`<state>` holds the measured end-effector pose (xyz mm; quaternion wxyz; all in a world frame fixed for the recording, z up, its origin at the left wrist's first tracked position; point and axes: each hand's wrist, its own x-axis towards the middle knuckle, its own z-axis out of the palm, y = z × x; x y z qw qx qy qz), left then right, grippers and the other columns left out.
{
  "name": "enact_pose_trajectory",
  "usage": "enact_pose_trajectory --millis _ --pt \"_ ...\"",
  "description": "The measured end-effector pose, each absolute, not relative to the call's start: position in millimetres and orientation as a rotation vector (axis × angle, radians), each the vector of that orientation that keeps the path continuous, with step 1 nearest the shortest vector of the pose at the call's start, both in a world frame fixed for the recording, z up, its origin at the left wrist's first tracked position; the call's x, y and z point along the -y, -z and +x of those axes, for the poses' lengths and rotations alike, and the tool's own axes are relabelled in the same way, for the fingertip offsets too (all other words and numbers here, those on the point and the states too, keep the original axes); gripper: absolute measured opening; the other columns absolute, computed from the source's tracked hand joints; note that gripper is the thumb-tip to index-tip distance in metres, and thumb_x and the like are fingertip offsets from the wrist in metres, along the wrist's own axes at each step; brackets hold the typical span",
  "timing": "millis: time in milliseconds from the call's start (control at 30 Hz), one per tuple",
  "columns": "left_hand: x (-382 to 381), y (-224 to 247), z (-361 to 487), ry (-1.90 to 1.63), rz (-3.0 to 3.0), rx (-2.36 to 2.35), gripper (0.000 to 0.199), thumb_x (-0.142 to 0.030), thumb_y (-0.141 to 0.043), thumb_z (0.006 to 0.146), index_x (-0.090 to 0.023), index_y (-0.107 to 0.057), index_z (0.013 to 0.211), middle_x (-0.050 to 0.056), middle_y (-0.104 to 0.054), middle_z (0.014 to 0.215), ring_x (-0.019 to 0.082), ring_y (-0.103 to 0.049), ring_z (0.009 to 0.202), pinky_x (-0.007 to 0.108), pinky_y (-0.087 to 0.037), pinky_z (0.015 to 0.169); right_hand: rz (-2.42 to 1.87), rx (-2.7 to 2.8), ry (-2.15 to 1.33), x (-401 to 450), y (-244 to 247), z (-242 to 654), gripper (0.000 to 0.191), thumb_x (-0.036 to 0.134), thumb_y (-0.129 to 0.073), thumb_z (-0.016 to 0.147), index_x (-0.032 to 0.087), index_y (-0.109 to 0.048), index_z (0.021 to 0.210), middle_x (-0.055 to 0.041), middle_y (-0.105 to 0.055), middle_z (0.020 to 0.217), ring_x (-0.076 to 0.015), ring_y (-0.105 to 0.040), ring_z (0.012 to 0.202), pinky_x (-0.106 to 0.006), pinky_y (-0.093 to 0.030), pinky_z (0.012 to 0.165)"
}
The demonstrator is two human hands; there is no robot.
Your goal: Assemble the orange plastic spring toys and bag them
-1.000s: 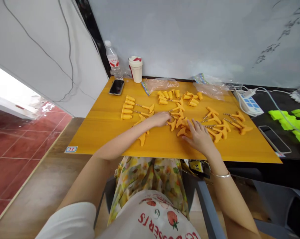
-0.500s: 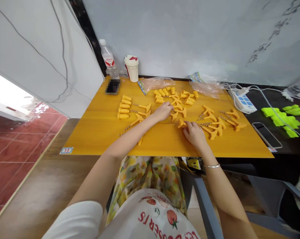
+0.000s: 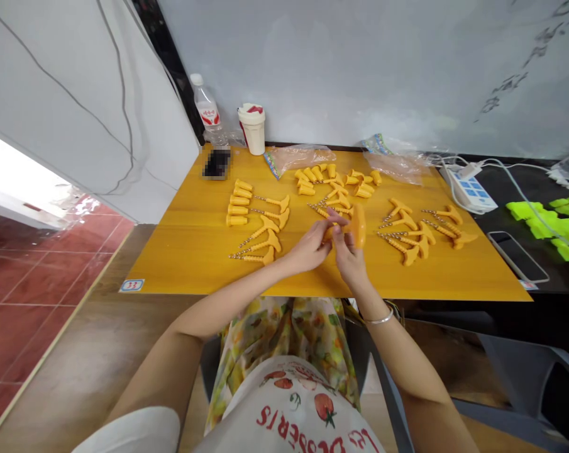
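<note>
Over the middle of the table my left hand (image 3: 312,245) and my right hand (image 3: 350,259) meet around one yellow T-handled corkscrew (image 3: 358,226). Its crossbar stands upright beyond my right fingers. The left fingers close round its shaft end, which they mostly hide. Just behind my hands lies a loose cluster of similar corkscrews (image 3: 339,200) with metal spirals. More corkscrews (image 3: 409,239) form a group to the right, and a column of them (image 3: 271,242) lies on the left below several yellow sleeves (image 3: 238,211). Other sleeves (image 3: 307,176) are scattered at the back.
The yellow table board (image 3: 180,264) bears a blurred dark phone (image 3: 217,163), a water bottle (image 3: 207,113), a white cup (image 3: 253,129) and clear plastic bags (image 3: 303,156). Off to the right are a power strip (image 3: 475,192), bright green pieces (image 3: 543,220) and another phone (image 3: 517,257).
My left hand has come back from the cluster to meet my right hand. My right hand has lifted a yellow corkscrew off the table and moved slightly left, turning its handle upright.
</note>
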<state>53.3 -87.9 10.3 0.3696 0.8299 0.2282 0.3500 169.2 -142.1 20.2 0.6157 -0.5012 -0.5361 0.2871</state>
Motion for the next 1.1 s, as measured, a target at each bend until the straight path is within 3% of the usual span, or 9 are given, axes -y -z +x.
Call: enact_pose_trajectory --millis 133,233,333,467,667,833,900,1000,1100 --pt "77.8 -21.1 25.7 -0.878 2.342 -0.853 0.033 -0.005 -0.045 0.082 -0.015 -0.05 0.113 0.013 -0.056 0.114 0.022 -0.059 0.105 0.037 -0.051 0.091 -1.183 1.238 -0.918 160.3 -19.9 182.4 0.048 0.056 -0.071 0.08 0.027 -0.063 0.117 -0.0076 -0.063 0.132 -0.0244 -0.057 0.125 -0.046 -0.042 0.112" --pt "77.3 -31.1 14.0 -0.722 2.598 -1.1 0.027 -0.009 -0.047 0.083 -0.014 -0.052 0.11 0.016 -0.055 0.12 0.025 -0.059 0.104 0.035 -0.052 0.083 -1.13 0.988 -1.259 171.2 -20.9 192.3 0.054 0.07 -0.055 0.086 0.027 -0.058 0.12 -0.0075 -0.072 0.107 -0.0216 -0.07 0.093 -0.044 -0.056 0.091" --pt "82.1 -40.4 13.2 -0.466 2.862 -1.2 0.025 -0.01 -0.048 0.085 -0.014 -0.055 0.109 0.016 -0.06 0.114 0.029 -0.059 0.109 0.033 -0.05 0.075 -1.094 0.989 -1.37 177.9 -22.4 196.6 0.053 0.068 -0.047 0.091 0.027 -0.054 0.123 -0.0038 -0.07 0.087 -0.0176 -0.068 0.073 -0.038 -0.059 0.076" --pt "83.0 -55.1 7.6 -0.058 2.927 -1.007 0.031 -0.014 -0.054 0.082 -0.018 -0.058 0.113 0.011 -0.068 0.101 0.027 -0.065 0.098 0.03 -0.047 0.07 -1.217 1.714 -0.887 188.5 -25.7 205.7 0.017 0.034 -0.051 0.098 0.025 -0.061 0.107 -0.0021 -0.065 0.084 -0.0149 -0.063 0.077 -0.033 -0.055 0.076" --pt "75.8 -65.4 -7.8 0.537 2.232 -0.276 0.015 -0.018 -0.061 0.067 -0.02 -0.064 0.081 -0.002 -0.063 0.068 0.015 -0.058 0.062 0.023 -0.04 0.055 -0.937 2.597 0.262 213.8 -44.7 207.7 0.018 0.017 -0.053 0.096 0.024 -0.065 0.083 -0.0034 -0.07 0.104 -0.0179 -0.062 0.099 -0.041 -0.053 0.095" --pt "64.9 -59.7 -23.4 0.779 1.405 -0.064 0.007 -0.026 -0.069 0.066 -0.022 -0.066 0.071 -0.003 -0.051 0.046 0.013 -0.043 0.04 0.026 -0.032 0.04 -0.938 2.606 -0.225 235.9 -62.8 225.3 0.016 0.024 -0.062 0.089 0.039 -0.068 0.092 0.0034 -0.074 0.105 -0.0172 -0.066 0.089 -0.035 -0.061 0.082" --pt "53.9 -62.1 -38.9 0.719 1.328 -0.105 0.012 -0.029 -0.072 0.069 -0.021 -0.069 0.076 -0.002 -0.053 0.046 0.013 -0.044 0.039 0.026 -0.033 0.04 -1.109 2.485 -0.227 242.0 -61.4 247.2 0.013 0.027 -0.064 0.087 0.039 -0.068 0.086 0.0023 -0.074 0.1 -0.0191 -0.065 0.086 -0.038 -0.059 0.082" --pt "38.1 -66.1 -55.0 0.255 1.412 -0.367 0.016 -0.026 -0.074 0.07 -0.017 -0.067 0.081 -0.001 -0.061 0.055 0.011 -0.053 0.047 0.022 -0.04 0.046 -1.505 2.072 0.105 233.5 -48.6 276.6 0.02 0.024 -0.057 0.088 0.03 -0.063 0.071 -0.0057 -0.07 0.095 -0.0248 -0.061 0.094 -0.049 -0.052 0.089" --pt "33.8 -61.7 -45.0 -0.123 1.476 -0.587 0.015 -0.017 -0.073 0.069 -0.014 -0.063 0.081 -0.001 -0.067 0.069 0.01 -0.062 0.062 0.02 -0.051 0.06 -1.627 1.829 0.168 200.8 -29.5 283.9 0.015 0.021 -0.052 0.084 0.024 -0.064 0.075 -0.0097 -0.062 0.088 -0.0263 -0.057 0.09 -0.047 -0.049 0.083"
